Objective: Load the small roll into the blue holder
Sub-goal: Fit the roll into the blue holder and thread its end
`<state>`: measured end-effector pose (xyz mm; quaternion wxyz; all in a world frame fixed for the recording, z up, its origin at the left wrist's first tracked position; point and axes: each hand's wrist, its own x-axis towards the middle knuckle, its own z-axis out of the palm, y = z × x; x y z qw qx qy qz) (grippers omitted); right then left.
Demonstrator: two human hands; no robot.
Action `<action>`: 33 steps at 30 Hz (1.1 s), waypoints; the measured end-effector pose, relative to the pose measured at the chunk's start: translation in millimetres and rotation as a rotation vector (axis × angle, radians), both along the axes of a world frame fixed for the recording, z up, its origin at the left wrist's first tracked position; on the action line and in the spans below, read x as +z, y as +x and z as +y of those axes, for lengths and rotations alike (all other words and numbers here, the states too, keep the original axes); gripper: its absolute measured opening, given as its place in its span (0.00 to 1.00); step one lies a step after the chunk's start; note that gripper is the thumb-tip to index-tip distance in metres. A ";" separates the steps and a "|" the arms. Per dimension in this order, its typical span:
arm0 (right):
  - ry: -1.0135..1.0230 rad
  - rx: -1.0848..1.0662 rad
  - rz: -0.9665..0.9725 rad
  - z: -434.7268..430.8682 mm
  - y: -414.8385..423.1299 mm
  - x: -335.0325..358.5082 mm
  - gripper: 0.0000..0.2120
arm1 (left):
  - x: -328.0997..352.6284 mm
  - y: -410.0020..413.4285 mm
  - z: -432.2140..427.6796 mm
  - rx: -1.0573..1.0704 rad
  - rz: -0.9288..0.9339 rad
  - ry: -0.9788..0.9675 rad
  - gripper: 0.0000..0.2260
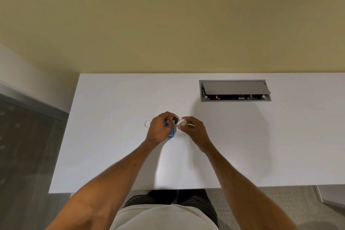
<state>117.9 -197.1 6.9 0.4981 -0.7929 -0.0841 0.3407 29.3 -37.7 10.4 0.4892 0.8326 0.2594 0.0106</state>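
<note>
My left hand [160, 127] grips the blue holder [172, 132] just above the white table [112, 145]; only the holder's lower edge and a black part at its top show past my fingers. My right hand [193, 129] pinches the small white roll [181, 122] right next to the holder's black top, with a thin loose end trailing toward my knuckles. Roll and holder look nearly touching; I cannot tell if the roll is seated.
A small clear ring [147, 124] lies on the table just left of my left hand. A grey cable box [235, 90] with its lid half open is set into the table at the back right. The table's left edge drops to a dark floor.
</note>
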 end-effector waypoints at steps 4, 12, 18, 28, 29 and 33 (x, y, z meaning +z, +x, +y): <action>-0.092 0.065 -0.079 2.0 -0.5 0.1 0.17 | 1.0 -5.5 2.9 0.009 -0.005 0.020 0.09; -0.139 0.179 -0.290 5.6 -5.3 1.3 0.16 | -0.1 -6.6 -1.3 -0.025 -0.027 0.026 0.08; -0.107 0.163 -0.254 3.4 -8.4 2.9 0.19 | -0.2 -7.1 -6.4 -0.050 -0.003 0.021 0.10; -0.083 0.140 -0.268 6.3 -10.5 3.3 0.21 | 4.1 -6.0 0.1 -0.154 0.016 0.138 0.10; -0.081 0.143 -0.278 6.7 -10.8 3.4 0.21 | 5.6 -5.5 1.6 -0.172 0.013 0.150 0.10; -0.043 0.139 -0.319 8.2 -12.2 4.1 0.20 | 11.4 -1.8 4.9 -0.217 0.027 0.190 0.10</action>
